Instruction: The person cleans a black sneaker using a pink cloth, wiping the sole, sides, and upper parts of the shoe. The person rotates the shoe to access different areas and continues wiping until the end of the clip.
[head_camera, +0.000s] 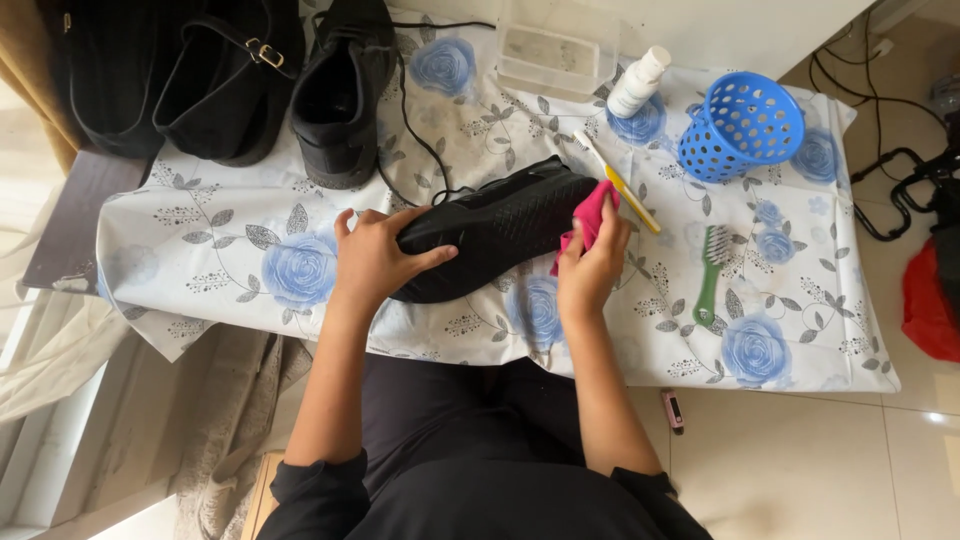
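L hand (375, 262) grip closed round matte black textured shoe (495, 225) at desk (200, 250) centre, R hand (592, 268) pinching soft pink cloth (590, 215) on it; rose-print cover, tiled floor (800, 460).

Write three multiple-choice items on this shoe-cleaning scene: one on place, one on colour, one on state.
1. Where is the green brush?
A. right of the shoe
B. in the basket
C. on the floor

2. What colour is the cloth?
A. yellow
B. pink
C. white

3. How does the shoe lie?
A. upright on its sole
B. sole turned up
C. inside a box

A: it lies on the tablecloth below the basket.
B: pink shows in the right hand.
B: the tread faces the camera, left hand steadying it.
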